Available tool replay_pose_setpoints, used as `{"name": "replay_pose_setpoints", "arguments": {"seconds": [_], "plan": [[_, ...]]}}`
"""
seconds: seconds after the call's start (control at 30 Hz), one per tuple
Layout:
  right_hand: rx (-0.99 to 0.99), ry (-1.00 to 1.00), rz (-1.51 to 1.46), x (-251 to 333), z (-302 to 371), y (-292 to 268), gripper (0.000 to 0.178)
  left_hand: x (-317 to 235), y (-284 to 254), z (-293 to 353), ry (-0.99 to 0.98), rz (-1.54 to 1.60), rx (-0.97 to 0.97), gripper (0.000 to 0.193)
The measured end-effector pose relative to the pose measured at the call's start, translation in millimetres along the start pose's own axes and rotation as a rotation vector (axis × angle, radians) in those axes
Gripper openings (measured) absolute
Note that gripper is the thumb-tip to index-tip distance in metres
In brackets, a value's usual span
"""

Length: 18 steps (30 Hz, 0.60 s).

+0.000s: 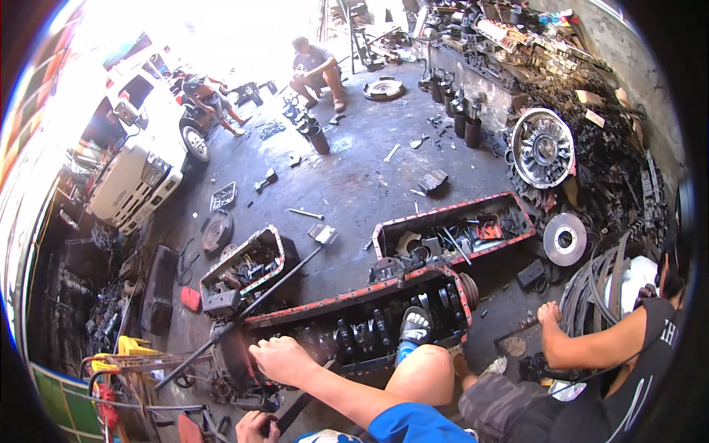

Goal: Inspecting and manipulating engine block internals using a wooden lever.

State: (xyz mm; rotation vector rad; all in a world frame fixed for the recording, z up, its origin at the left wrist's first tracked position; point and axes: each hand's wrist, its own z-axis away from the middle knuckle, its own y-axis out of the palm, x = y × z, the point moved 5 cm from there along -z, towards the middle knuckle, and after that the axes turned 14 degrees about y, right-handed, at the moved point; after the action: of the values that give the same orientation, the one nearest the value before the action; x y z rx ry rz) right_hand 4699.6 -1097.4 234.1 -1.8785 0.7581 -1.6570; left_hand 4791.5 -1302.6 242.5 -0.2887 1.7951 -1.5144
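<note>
My right arm, in a blue sleeve, reaches left across the near edge of an upturned engine block (347, 301) with a red rim and the crankshaft showing inside. My right hand (278, 359) is closed at the block's left end; what it grips, if anything, is hidden. Lower down, my left hand (257, 427) curls around the end of a dark bar (297, 407), which runs up under my right forearm. A long black rod (275, 284) slants past the block's left end. A foot in a black sandal (415, 327) rests on the block.
A co-worker's hand (549, 313) is at right. Red-rimmed oil pans, one left (279, 251) and one beyond the block (452, 207), hold tools and parts. A flywheel (544, 150), a disc (565, 236) and hoses (591, 284) stand right. Two people sit farther back near a white truck (140, 184).
</note>
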Motion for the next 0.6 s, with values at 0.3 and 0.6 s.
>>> {"name": "replay_pose_setpoints", "arguments": {"seconds": [0.3, 0.6], "plan": [[-0.001, 0.006, -0.1, 2.1, 8.7, 17.4, 0.016, -11.5, 6.4, -16.4, -0.018, 0.006, 0.019, 0.01], [0.062, -0.021, -0.036, 35.3, -11.7, 59.9, 0.013, -9.5, 6.2, 4.0, -0.162, 0.107, -0.142, 0.018]]}}
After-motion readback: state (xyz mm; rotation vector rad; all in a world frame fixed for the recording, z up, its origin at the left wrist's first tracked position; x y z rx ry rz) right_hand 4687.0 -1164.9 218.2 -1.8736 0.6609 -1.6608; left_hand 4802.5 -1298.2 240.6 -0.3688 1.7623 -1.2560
